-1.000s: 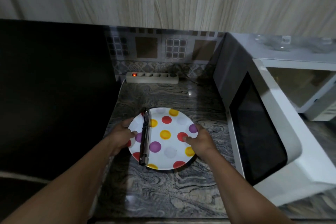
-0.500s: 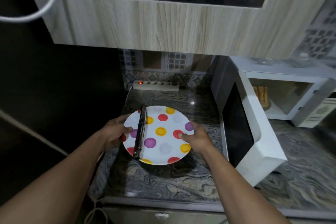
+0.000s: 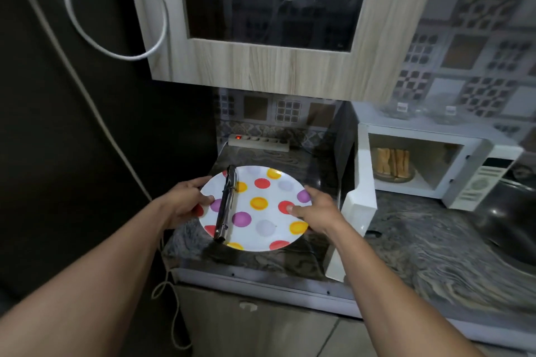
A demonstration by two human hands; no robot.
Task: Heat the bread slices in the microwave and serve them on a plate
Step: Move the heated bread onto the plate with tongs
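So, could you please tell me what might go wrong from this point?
The tongs lie loose on the plate, which the left hand and right hand hold by the rim; a tilt could slide them off. The open microwave door juts beside the right hand, so the plate may knock it. The bread slices stand on edge inside and could topple when taken.

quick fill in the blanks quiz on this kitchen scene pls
The white microwave has its door standing ____.
The browned bread slices stand ____ the microwave.
The steel tongs lie on the ____ side of the round polka-dot plate.
Missing words: open; inside; left.
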